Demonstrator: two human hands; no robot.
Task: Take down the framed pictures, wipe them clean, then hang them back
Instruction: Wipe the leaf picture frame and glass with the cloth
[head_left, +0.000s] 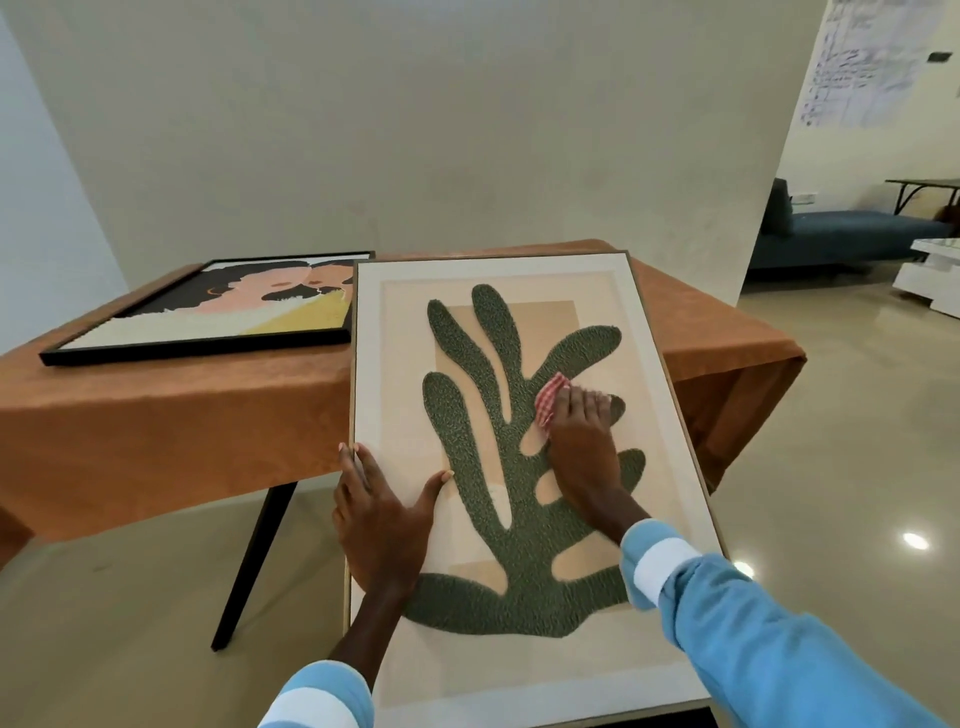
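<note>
left hand (382, 525): flat, fingers and thumb spread, palm pressed on the left margin of the plant picture (519, 675); fingertips reach its left frame edge.
right hand (582, 441): fingers curled over a red-checked cloth (549, 402), pressing it on the glass just ahead of the knuckles, over the green plant shape.
plant picture: light thin frame, lies under both hands, far end resting on the table (156, 415), near end overhanging toward the person.
second picture (218, 306): black frame, flat on the table, beyond and left of the left hand, its right end just beside the plant picture's top-left corner.
sleeves: light blue with white band, both wrists.
background: blue sofa (841, 228) far right of the right hand.
</note>
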